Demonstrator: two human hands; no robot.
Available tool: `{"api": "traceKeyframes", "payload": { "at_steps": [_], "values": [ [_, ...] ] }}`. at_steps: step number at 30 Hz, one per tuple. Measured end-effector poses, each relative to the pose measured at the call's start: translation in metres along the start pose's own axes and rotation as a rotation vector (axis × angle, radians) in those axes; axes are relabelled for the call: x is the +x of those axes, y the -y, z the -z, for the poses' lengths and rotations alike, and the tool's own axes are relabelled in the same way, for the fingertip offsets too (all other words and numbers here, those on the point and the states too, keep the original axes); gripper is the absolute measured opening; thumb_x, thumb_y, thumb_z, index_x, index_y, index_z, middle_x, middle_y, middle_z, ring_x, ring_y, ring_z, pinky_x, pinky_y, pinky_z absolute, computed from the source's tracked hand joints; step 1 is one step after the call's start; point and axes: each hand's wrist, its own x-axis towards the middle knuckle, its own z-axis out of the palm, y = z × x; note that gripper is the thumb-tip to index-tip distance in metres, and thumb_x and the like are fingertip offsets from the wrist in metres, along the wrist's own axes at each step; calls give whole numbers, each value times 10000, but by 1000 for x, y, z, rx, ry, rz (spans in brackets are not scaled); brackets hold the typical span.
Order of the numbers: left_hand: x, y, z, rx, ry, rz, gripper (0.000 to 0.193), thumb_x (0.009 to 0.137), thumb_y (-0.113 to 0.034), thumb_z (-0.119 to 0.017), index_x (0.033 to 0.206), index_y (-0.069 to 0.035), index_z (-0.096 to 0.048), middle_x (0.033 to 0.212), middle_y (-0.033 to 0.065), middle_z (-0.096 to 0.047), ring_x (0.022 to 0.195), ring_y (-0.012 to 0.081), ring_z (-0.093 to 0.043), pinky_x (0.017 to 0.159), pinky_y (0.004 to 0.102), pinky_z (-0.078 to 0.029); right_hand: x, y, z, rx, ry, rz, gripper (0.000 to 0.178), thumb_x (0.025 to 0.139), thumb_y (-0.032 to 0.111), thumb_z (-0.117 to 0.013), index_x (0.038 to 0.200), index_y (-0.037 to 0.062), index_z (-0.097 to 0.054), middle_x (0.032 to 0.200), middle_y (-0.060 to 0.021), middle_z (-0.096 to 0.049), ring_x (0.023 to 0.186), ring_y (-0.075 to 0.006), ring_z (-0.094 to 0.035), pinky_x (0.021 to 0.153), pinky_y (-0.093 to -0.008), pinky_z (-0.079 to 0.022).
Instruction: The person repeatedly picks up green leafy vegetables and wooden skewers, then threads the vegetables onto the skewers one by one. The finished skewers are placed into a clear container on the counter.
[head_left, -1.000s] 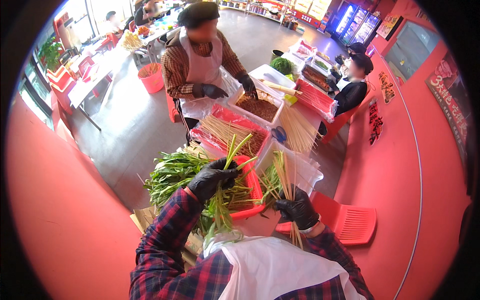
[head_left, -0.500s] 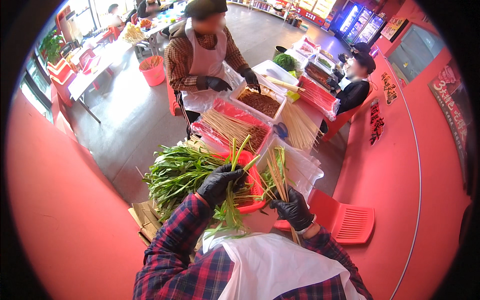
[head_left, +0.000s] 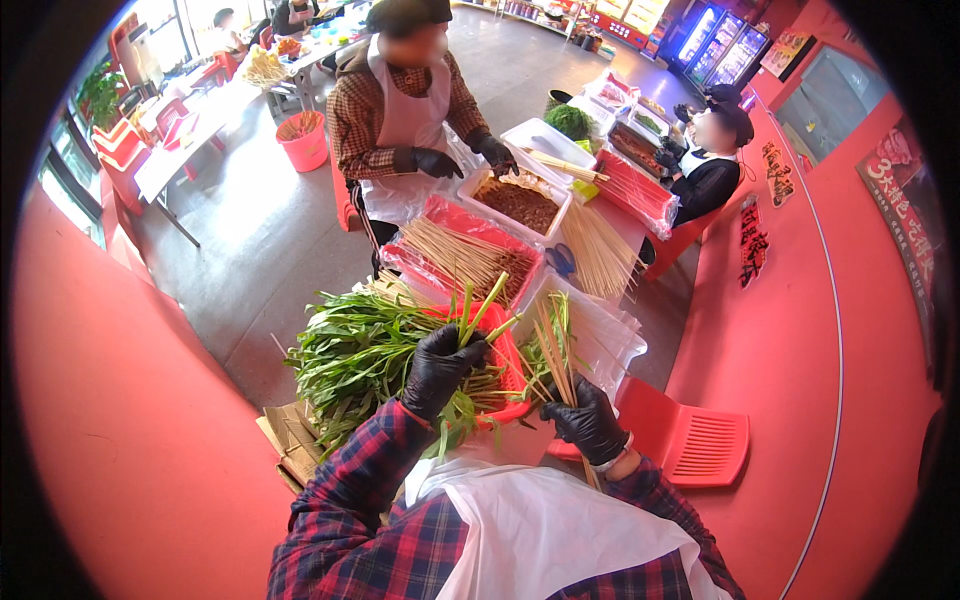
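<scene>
My left hand (head_left: 437, 372), in a black glove, is closed around a few green leafy vegetable stems (head_left: 469, 318). Their cut ends point up and away, and leaves hang below the fist. To the right, my right hand (head_left: 590, 424), also gloved in black, grips a bundle of bamboo skewers (head_left: 561, 366). Green pieces sit beside the skewers' upper part; whether they are threaded on cannot be told. Beneath my left hand stands a red plastic basket (head_left: 516, 378), and a large heap of leafy greens (head_left: 345, 352) spills over its left side.
Beyond the basket, a red tray (head_left: 455, 222) holds many skewers. A co-worker (head_left: 412, 110) reaches over a white tub (head_left: 548, 228) of brown food. A clear plastic bin (head_left: 612, 345) and a red chair (head_left: 705, 447) are at my right. Cardboard (head_left: 292, 440) lies left.
My left hand has moved slightly up and right with the stems, and its wrist has turned more upright. My right hand and the skewers stay almost where they were.
</scene>
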Motion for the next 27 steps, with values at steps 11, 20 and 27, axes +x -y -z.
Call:
{"api": "traceKeyframes", "payload": {
  "at_steps": [11,20,27],
  "values": [
    [-3,12,-1,217,-90,-209,94,738,-1,-586,830,-12,-599,686,-8,-569,597,62,-513,547,210,-422,-3,-1,0,18,-22,-9,91,729,23,-545,806,16,-497,650,-22,-534,606,-92,-540,543,-241,-444],
    [-2,6,-2,151,-78,-135,96,752,2,-571,844,-15,-592,699,-1,-570,596,72,-520,548,202,-425,-4,0,0,-7,-32,-3,93,735,7,-535,821,13,-500,663,-13,-526,614,-87,-537,559,-233,-450],
    [-6,1,-4,118,-67,-110,103,754,-4,-574,854,-14,-596,706,-4,-567,603,61,-517,546,197,-419,-2,-9,3,-21,5,59,262,761,24,-554,1017,37,-498,661,-18,-563,441,-38,-433,376,-170,-345]
  ]
}}
